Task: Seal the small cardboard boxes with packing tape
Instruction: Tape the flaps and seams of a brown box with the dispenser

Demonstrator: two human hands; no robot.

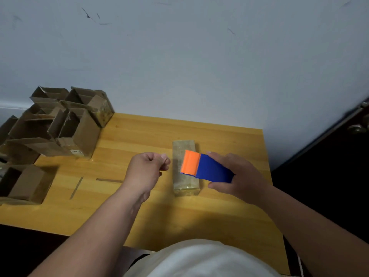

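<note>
Nearest to the camera is the person's white shirt [201,260], at the bottom edge, and from there both bare forearms reach forward over a yellow wooden table [139,216].

At the far left of the table stands a group of open cardboard boxes [60,124], brown, with their flaps standing up, pushed close together against the pale wall [179,56]. One more open box [24,182] stands apart in front of them, near the left edge. Two thin dark strips [76,187] lie flat on the wood between this box and the left hand.

The left hand [147,168] is held above the table with the fingers curled in; the thumb and forefinger are pressed together at the tip. Whether they pinch an end of clear tape cannot be told.

Just to the right of it lies the box [185,182] being sealed, long and narrow, its top covered with shiny clear tape. It lies in the middle of the table, between the two hands.

The right hand [237,176] grips a tape dispenser [207,166], blue with an orange front part; the thumb is on the far side and the fingers are curled under it. The orange end is over the top of the box; whether it touches the box cannot be told.

At the far right is a dark door [329,166] with a metal knob [357,128].
</note>
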